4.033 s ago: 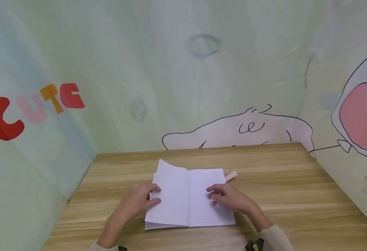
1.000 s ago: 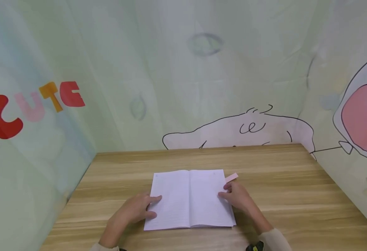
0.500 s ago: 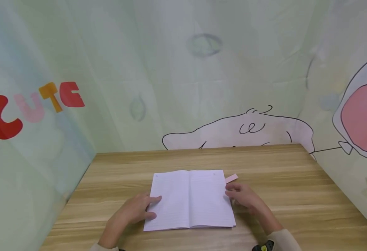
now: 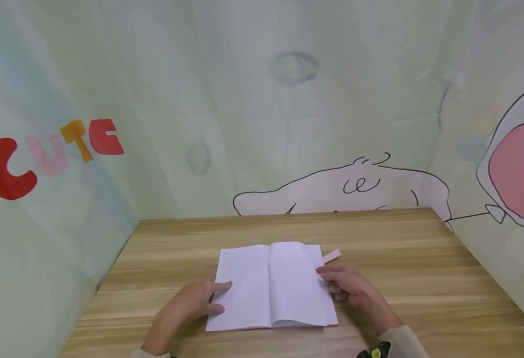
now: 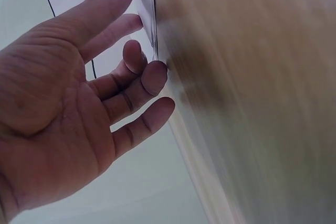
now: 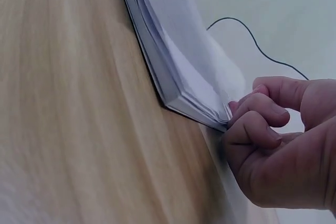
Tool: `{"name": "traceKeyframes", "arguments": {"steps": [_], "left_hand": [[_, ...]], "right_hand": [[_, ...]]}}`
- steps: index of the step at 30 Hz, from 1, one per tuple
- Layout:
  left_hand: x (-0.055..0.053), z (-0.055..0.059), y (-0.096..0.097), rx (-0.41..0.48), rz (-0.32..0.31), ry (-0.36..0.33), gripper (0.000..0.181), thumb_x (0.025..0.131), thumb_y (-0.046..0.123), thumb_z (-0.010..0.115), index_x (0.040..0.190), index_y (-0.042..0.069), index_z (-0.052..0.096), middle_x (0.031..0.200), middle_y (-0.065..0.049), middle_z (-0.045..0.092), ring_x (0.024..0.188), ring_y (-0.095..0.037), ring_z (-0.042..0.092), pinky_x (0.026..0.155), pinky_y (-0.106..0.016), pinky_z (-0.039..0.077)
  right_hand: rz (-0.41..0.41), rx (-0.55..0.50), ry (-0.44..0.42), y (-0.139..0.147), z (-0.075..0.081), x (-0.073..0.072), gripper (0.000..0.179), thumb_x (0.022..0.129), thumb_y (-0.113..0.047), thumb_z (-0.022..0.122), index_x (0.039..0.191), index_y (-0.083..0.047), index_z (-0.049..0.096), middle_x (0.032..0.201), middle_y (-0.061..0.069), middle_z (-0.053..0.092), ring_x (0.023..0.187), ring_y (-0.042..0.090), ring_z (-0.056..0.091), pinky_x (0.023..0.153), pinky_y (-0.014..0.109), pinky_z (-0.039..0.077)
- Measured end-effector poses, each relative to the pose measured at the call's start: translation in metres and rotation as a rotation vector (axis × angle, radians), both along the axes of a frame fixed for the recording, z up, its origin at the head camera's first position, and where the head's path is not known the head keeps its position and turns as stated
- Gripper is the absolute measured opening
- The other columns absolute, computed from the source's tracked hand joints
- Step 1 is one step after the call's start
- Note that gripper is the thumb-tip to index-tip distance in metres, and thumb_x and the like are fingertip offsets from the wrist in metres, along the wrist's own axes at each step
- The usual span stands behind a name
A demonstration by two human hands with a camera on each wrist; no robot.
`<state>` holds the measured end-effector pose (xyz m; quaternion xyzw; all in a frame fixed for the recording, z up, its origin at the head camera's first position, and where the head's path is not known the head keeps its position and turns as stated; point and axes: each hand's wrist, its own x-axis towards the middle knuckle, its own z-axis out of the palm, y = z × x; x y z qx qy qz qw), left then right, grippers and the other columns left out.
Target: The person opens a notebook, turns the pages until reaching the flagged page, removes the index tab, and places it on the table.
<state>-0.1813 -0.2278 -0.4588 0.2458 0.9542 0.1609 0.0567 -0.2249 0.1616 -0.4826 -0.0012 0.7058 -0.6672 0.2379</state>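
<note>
An open notebook (image 4: 245, 298) with faintly lined white pages lies on the wooden table. On its left page rest the index finger and thumb of my left hand (image 4: 196, 298), spread apart; in the left wrist view the other fingers bend loosely beside the page edge (image 5: 146, 3). At the right edge, my right hand (image 4: 349, 287) pinches a page (image 4: 293, 286) that bows up from the sheets beneath. The right wrist view has this hand's curled fingers at the notebook's corner (image 6: 197, 95). Where the fingertips meet the paper is partly hidden.
A pink strip (image 4: 332, 256) sticks out past the notebook's upper right edge. The wooden tabletop (image 4: 190, 238) stretches around it. Printed curtains (image 4: 177, 99) with letters and cartoon drawings stand behind and beside the table.
The earlier left page was turned flat. My right hand moved out to the right edge, and the right page has since lifted into a curve. The left hand stays on the left page.
</note>
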Motion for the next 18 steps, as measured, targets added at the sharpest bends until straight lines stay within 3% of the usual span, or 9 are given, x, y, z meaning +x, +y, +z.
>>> {"name": "traceKeyframes", "arguments": {"steps": [6,12,18], "left_hand": [[0.0005,0.0007,0.0,0.01,0.004,-0.021,0.057,0.08,0.023,0.083,0.133,0.008,0.065,0.085,0.001,0.05,0.076,-0.015,0.044,0.066,-0.032,0.041],[0.0005,0.0001,-0.0011,0.015,-0.023,0.002,0.057,0.08,0.023,0.083,0.133,0.007,0.065,0.082,0.002,0.047,0.073,-0.012,0.042,0.064,-0.03,0.04],[0.0018,0.0014,-0.0009,0.006,-0.031,0.007,0.058,0.08,0.024,0.083,0.133,0.007,0.065,0.082,0.002,0.047,0.073,-0.012,0.042,0.063,-0.029,0.04]], "right_hand": [[-0.031,-0.014,0.004,-0.0036,-0.0019,0.0005,0.035,0.099,-0.008,0.056,0.128,0.011,0.052,0.064,-0.005,0.035,0.053,0.008,0.028,0.05,0.02,0.025],[-0.038,-0.03,0.014,-0.006,0.0,0.0015,0.025,0.098,-0.013,0.06,0.115,0.004,0.053,0.067,-0.005,0.039,0.057,0.009,0.029,0.052,0.021,0.026],[-0.06,0.012,0.056,-0.0094,0.0047,0.0027,0.033,0.098,-0.019,0.064,0.12,0.005,0.057,0.073,-0.001,0.046,0.065,0.012,0.041,0.06,0.024,0.035]]}}
